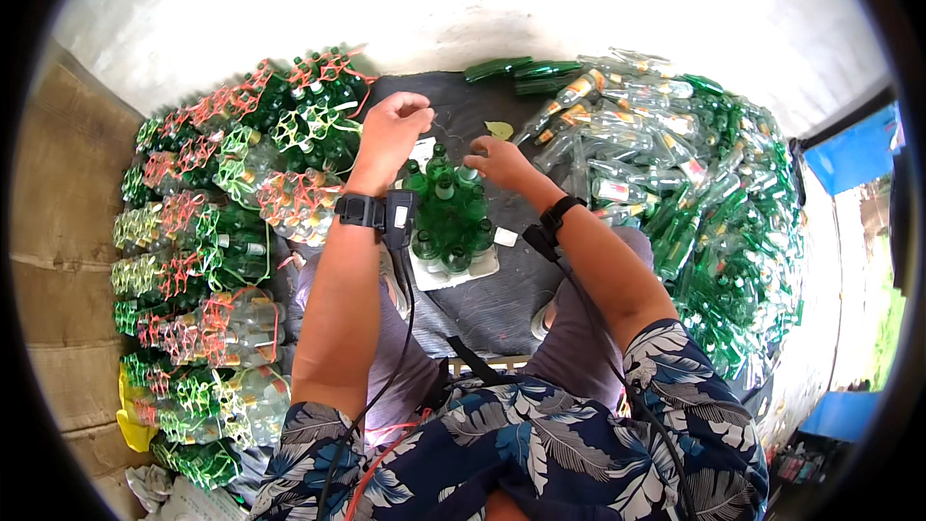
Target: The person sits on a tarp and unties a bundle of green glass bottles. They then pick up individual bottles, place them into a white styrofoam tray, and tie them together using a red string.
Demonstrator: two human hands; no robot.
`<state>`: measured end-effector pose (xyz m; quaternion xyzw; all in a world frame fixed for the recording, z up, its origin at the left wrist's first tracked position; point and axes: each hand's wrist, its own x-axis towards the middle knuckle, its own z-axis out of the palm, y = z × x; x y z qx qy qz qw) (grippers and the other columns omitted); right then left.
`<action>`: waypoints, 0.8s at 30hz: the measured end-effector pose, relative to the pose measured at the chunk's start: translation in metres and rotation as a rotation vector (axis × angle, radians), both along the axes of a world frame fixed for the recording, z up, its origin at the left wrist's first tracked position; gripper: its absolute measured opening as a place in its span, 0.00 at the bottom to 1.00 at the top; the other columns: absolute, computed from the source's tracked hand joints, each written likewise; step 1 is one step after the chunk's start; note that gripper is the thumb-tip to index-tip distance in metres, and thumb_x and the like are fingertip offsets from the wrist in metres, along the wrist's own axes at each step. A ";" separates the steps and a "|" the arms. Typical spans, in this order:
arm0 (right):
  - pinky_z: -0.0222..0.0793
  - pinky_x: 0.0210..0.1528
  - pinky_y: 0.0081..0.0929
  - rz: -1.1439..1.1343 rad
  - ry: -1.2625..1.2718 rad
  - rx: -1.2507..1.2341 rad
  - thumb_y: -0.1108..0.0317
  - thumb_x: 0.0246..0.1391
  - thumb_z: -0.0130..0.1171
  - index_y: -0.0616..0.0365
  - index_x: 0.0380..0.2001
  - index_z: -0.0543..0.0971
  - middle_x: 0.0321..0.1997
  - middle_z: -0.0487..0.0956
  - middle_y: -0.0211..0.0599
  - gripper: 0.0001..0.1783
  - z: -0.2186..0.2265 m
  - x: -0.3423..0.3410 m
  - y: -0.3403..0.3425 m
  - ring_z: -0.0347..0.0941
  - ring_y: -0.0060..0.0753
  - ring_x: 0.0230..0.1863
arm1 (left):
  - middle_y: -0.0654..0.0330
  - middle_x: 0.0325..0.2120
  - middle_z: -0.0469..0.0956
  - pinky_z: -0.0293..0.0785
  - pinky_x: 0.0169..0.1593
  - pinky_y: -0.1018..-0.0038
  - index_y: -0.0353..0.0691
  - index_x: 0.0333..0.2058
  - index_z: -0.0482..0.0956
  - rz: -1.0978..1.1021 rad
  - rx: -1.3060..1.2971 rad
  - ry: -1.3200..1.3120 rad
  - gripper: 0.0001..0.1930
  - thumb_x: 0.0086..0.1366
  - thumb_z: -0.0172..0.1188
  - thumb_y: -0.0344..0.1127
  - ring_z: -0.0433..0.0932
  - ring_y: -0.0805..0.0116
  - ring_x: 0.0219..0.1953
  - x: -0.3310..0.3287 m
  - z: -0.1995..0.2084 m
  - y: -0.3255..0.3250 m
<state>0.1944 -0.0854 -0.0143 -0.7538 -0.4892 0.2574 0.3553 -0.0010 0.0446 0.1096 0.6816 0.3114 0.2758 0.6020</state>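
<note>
In front of me a tight cluster of green glass bottles (449, 212) stands upright on a white square piece (453, 276) on the dark floor sheet. My left hand (394, 131) is raised at the far left of the cluster, its fingers closed in a pinch. A faint thin line shows by its fingertips, too fine to name. My right hand (502, 164) hovers at the cluster's far right, fingers curled together close to the bottle necks. Whatever the right fingers hold, if anything, is hidden.
Bundles of bottles (222, 241) tied with red and light green straps stand in rows on the left. A large heap of loose green and clear bottles (666, 164) lies on the right. A yellow leaf (499, 130) rests beyond the cluster, before a white wall (463, 10).
</note>
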 end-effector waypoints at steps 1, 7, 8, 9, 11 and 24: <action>0.78 0.45 0.36 -0.009 -0.104 0.087 0.54 0.57 0.67 0.65 0.51 0.80 0.40 0.85 0.51 0.27 0.007 0.008 -0.004 0.84 0.40 0.37 | 0.64 0.34 0.83 0.74 0.37 0.79 0.34 0.45 0.82 -0.010 0.001 -0.027 0.12 0.66 0.65 0.34 0.80 0.77 0.34 0.004 -0.004 0.002; 0.78 0.41 0.21 -0.360 0.658 0.455 0.59 0.67 0.60 0.61 0.49 0.81 0.44 0.84 0.30 0.16 0.143 0.013 -0.092 0.81 0.22 0.37 | 0.63 0.36 0.83 0.74 0.40 0.78 0.37 0.49 0.82 -0.090 0.014 0.007 0.14 0.67 0.64 0.35 0.80 0.75 0.36 -0.010 -0.026 0.014; 0.78 0.40 0.22 -0.400 0.756 0.569 0.60 0.67 0.61 0.59 0.47 0.82 0.46 0.84 0.31 0.15 0.148 0.023 -0.122 0.81 0.22 0.36 | 0.63 0.36 0.82 0.74 0.40 0.78 0.37 0.49 0.81 -0.114 0.023 0.007 0.14 0.67 0.64 0.35 0.79 0.76 0.36 -0.009 -0.023 0.010; 0.79 0.40 0.22 -0.425 0.857 0.687 0.60 0.67 0.61 0.58 0.46 0.82 0.48 0.84 0.32 0.13 0.149 0.034 -0.153 0.81 0.22 0.36 | 0.64 0.36 0.82 0.73 0.40 0.78 0.36 0.49 0.81 -0.130 0.027 0.014 0.14 0.67 0.64 0.35 0.78 0.77 0.36 -0.011 -0.022 0.005; 0.78 0.38 0.22 -0.563 0.788 0.776 0.60 0.67 0.62 0.57 0.48 0.82 0.50 0.84 0.34 0.14 0.150 0.046 -0.230 0.81 0.21 0.35 | 0.66 0.35 0.81 0.71 0.39 0.80 0.35 0.49 0.80 -0.170 0.056 0.064 0.13 0.69 0.63 0.34 0.76 0.79 0.35 -0.012 -0.002 -0.022; 0.76 0.26 0.22 -1.249 1.031 0.162 0.59 0.66 0.58 0.51 0.40 0.82 0.34 0.85 0.27 0.10 -0.171 -0.076 -0.625 0.84 0.24 0.32 | 0.66 0.34 0.83 0.77 0.44 0.78 0.35 0.42 0.82 -1.066 -0.043 0.534 0.10 0.60 0.67 0.25 0.80 0.79 0.37 -0.030 -0.005 -0.182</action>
